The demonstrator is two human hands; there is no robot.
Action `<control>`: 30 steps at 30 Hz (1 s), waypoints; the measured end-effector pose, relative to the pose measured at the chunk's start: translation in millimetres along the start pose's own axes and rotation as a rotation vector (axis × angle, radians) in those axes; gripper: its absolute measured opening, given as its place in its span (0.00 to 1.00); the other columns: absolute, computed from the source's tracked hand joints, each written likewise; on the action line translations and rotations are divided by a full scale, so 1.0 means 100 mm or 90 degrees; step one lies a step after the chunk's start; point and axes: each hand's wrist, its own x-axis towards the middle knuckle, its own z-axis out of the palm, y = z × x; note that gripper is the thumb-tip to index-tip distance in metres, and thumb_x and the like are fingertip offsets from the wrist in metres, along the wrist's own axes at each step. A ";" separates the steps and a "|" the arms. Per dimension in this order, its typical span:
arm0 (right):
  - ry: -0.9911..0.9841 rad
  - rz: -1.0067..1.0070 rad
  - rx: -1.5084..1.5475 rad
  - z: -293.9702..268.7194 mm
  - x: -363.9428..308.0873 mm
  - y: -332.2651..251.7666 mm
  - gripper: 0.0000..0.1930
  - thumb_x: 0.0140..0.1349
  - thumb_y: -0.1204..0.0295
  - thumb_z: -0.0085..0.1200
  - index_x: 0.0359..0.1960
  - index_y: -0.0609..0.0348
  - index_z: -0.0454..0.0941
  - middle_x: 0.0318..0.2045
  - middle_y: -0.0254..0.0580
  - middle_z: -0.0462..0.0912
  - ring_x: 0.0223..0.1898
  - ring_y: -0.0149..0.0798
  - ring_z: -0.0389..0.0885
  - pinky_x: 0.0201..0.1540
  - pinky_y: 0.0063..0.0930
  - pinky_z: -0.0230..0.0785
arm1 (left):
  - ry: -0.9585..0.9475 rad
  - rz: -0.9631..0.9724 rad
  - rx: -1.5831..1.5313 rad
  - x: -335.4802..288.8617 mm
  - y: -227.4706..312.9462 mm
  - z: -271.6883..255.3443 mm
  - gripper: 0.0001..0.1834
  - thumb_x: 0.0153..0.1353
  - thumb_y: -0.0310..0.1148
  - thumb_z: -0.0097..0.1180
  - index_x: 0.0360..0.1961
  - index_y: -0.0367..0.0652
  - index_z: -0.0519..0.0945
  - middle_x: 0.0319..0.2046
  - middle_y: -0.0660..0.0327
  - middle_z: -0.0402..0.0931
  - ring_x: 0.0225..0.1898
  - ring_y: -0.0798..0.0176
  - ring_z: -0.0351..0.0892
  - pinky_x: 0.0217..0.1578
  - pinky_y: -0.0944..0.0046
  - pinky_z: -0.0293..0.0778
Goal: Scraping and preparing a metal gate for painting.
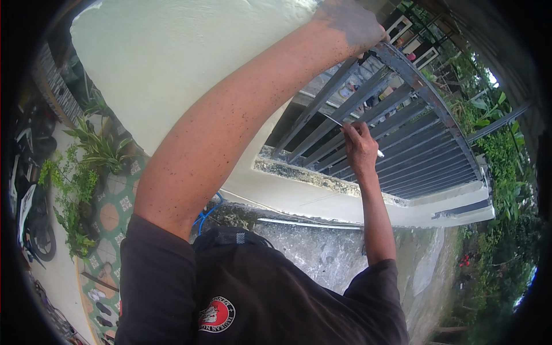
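My left arm reaches across to the top of the grey metal railing [425, 92]. My left hand [359, 26], smeared with grey, is closed over the end of the top rail beside the pale wall; its fingers are partly hidden. Lower and to the right, my right hand [360, 146] pinches a thin tool with a white handle end [380, 153]. Its slender front part [332, 119] points up and left against the upright bars; I cannot make out its exact kind. Several bars stand on a low cream wall [345, 195] with a stained, peeling ledge [322, 176].
A thick pale wall [172, 52] stands close on the left. A white rod [310, 223] lies along the low wall's base, near a blue hose [206, 214]. Potted plants [80, 178] and a patterned tiled floor [118, 198] are at far left; greenery [500, 190] grows at right.
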 end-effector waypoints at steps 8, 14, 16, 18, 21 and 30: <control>0.002 0.029 0.021 -0.04 -0.06 -0.03 0.09 0.62 0.76 0.64 0.43 0.52 0.85 0.37 0.40 0.82 0.31 0.46 0.86 0.31 0.39 0.76 | -0.031 -0.034 -0.010 0.01 0.03 0.01 0.15 0.69 0.39 0.52 0.52 0.60 0.87 0.44 0.58 0.87 0.48 0.50 0.87 0.48 0.52 0.82; 0.005 0.017 0.020 -0.05 0.02 -0.02 0.10 0.61 0.74 0.65 0.44 0.49 0.85 0.37 0.38 0.82 0.30 0.45 0.86 0.31 0.39 0.77 | -0.054 -0.012 -0.010 -0.04 0.01 -0.09 0.16 0.68 0.35 0.52 0.53 0.59 0.87 0.46 0.54 0.87 0.50 0.50 0.87 0.50 0.52 0.81; -0.025 -0.002 0.003 -0.05 0.02 -0.04 0.09 0.63 0.75 0.64 0.44 0.52 0.85 0.37 0.40 0.83 0.31 0.46 0.86 0.32 0.40 0.77 | -0.055 -0.001 0.005 -0.02 0.01 -0.09 0.17 0.67 0.35 0.52 0.53 0.58 0.87 0.46 0.53 0.86 0.50 0.51 0.86 0.51 0.52 0.81; 0.015 -0.018 -0.001 -0.02 -0.03 0.01 0.11 0.60 0.73 0.65 0.45 0.46 0.84 0.36 0.37 0.81 0.29 0.44 0.85 0.30 0.38 0.77 | -0.065 -0.261 -0.232 0.05 0.05 -0.06 0.16 0.65 0.34 0.54 0.51 0.53 0.88 0.46 0.51 0.86 0.50 0.49 0.87 0.51 0.52 0.81; 0.017 0.006 0.006 -0.01 -0.02 0.06 0.12 0.60 0.74 0.65 0.45 0.46 0.85 0.36 0.37 0.81 0.29 0.44 0.85 0.30 0.38 0.77 | 0.028 -0.019 -0.055 -0.14 0.03 -0.08 0.15 0.63 0.34 0.55 0.48 0.48 0.89 0.46 0.50 0.87 0.49 0.48 0.87 0.49 0.52 0.82; 0.025 -0.002 0.020 -0.01 0.01 0.03 0.12 0.60 0.75 0.65 0.44 0.46 0.85 0.36 0.37 0.81 0.29 0.44 0.85 0.29 0.39 0.76 | -0.045 -0.011 0.044 0.00 0.01 -0.02 0.15 0.62 0.31 0.56 0.47 0.47 0.89 0.43 0.53 0.88 0.48 0.50 0.88 0.47 0.53 0.83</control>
